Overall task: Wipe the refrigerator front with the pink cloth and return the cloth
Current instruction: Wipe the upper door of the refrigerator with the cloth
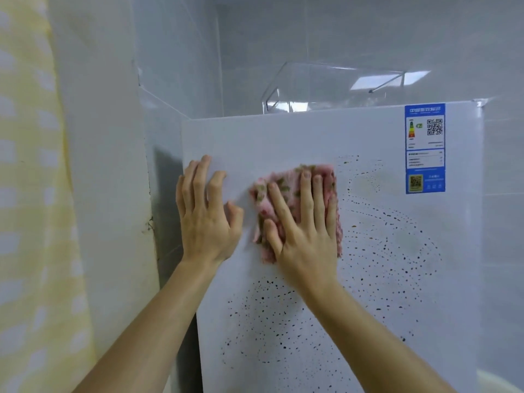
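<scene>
- The refrigerator front fills my view. Dark speckles spread to the right of and below the hands.
- The right hand lies flat with its fingers straight, pressing the pink cloth against the door. I judge the next stroke runs rightward.
- The left hand rests on the door just left of the cloth, fingers loosely bent, holding nothing.
- The blue energy label at upper right shows QR codes, but its print is too small to read.

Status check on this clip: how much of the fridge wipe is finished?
Partway. The upper-left patch of the refrigerator front looks speck-free. The right hand presses the pink cloth flat on it, and the left hand braces beside it. Dark specks right of and below the cloth remain, and the cloth is not yet returned.
</scene>
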